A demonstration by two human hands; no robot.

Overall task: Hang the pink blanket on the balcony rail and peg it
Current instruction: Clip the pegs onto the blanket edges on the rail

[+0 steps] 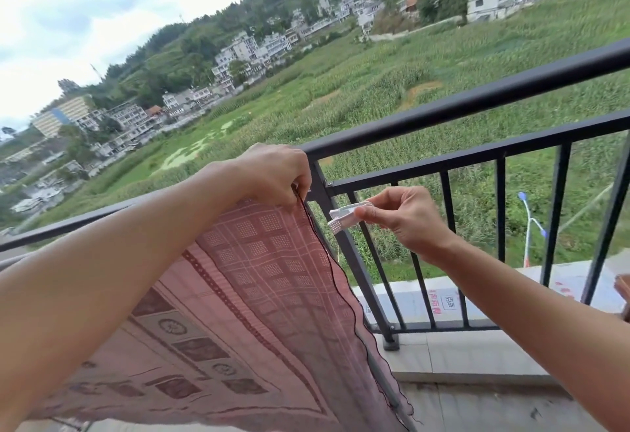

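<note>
The pink patterned blanket (259, 288) hangs over the black balcony rail (477, 104) and drapes down on my side. My left hand (276, 172) pinches the blanket's top right corner against the rail, beside a rail post. My right hand (402, 217) holds a white peg (344, 217) just right of that corner, its jaws pointing left toward the blanket's dark edge. The peg does not touch the cloth.
The rail's vertical bars (501, 213) run to the right above a concrete ledge (477, 353). A brown object (624, 292) shows at the right edge. Beyond the rail lie green fields and buildings far below.
</note>
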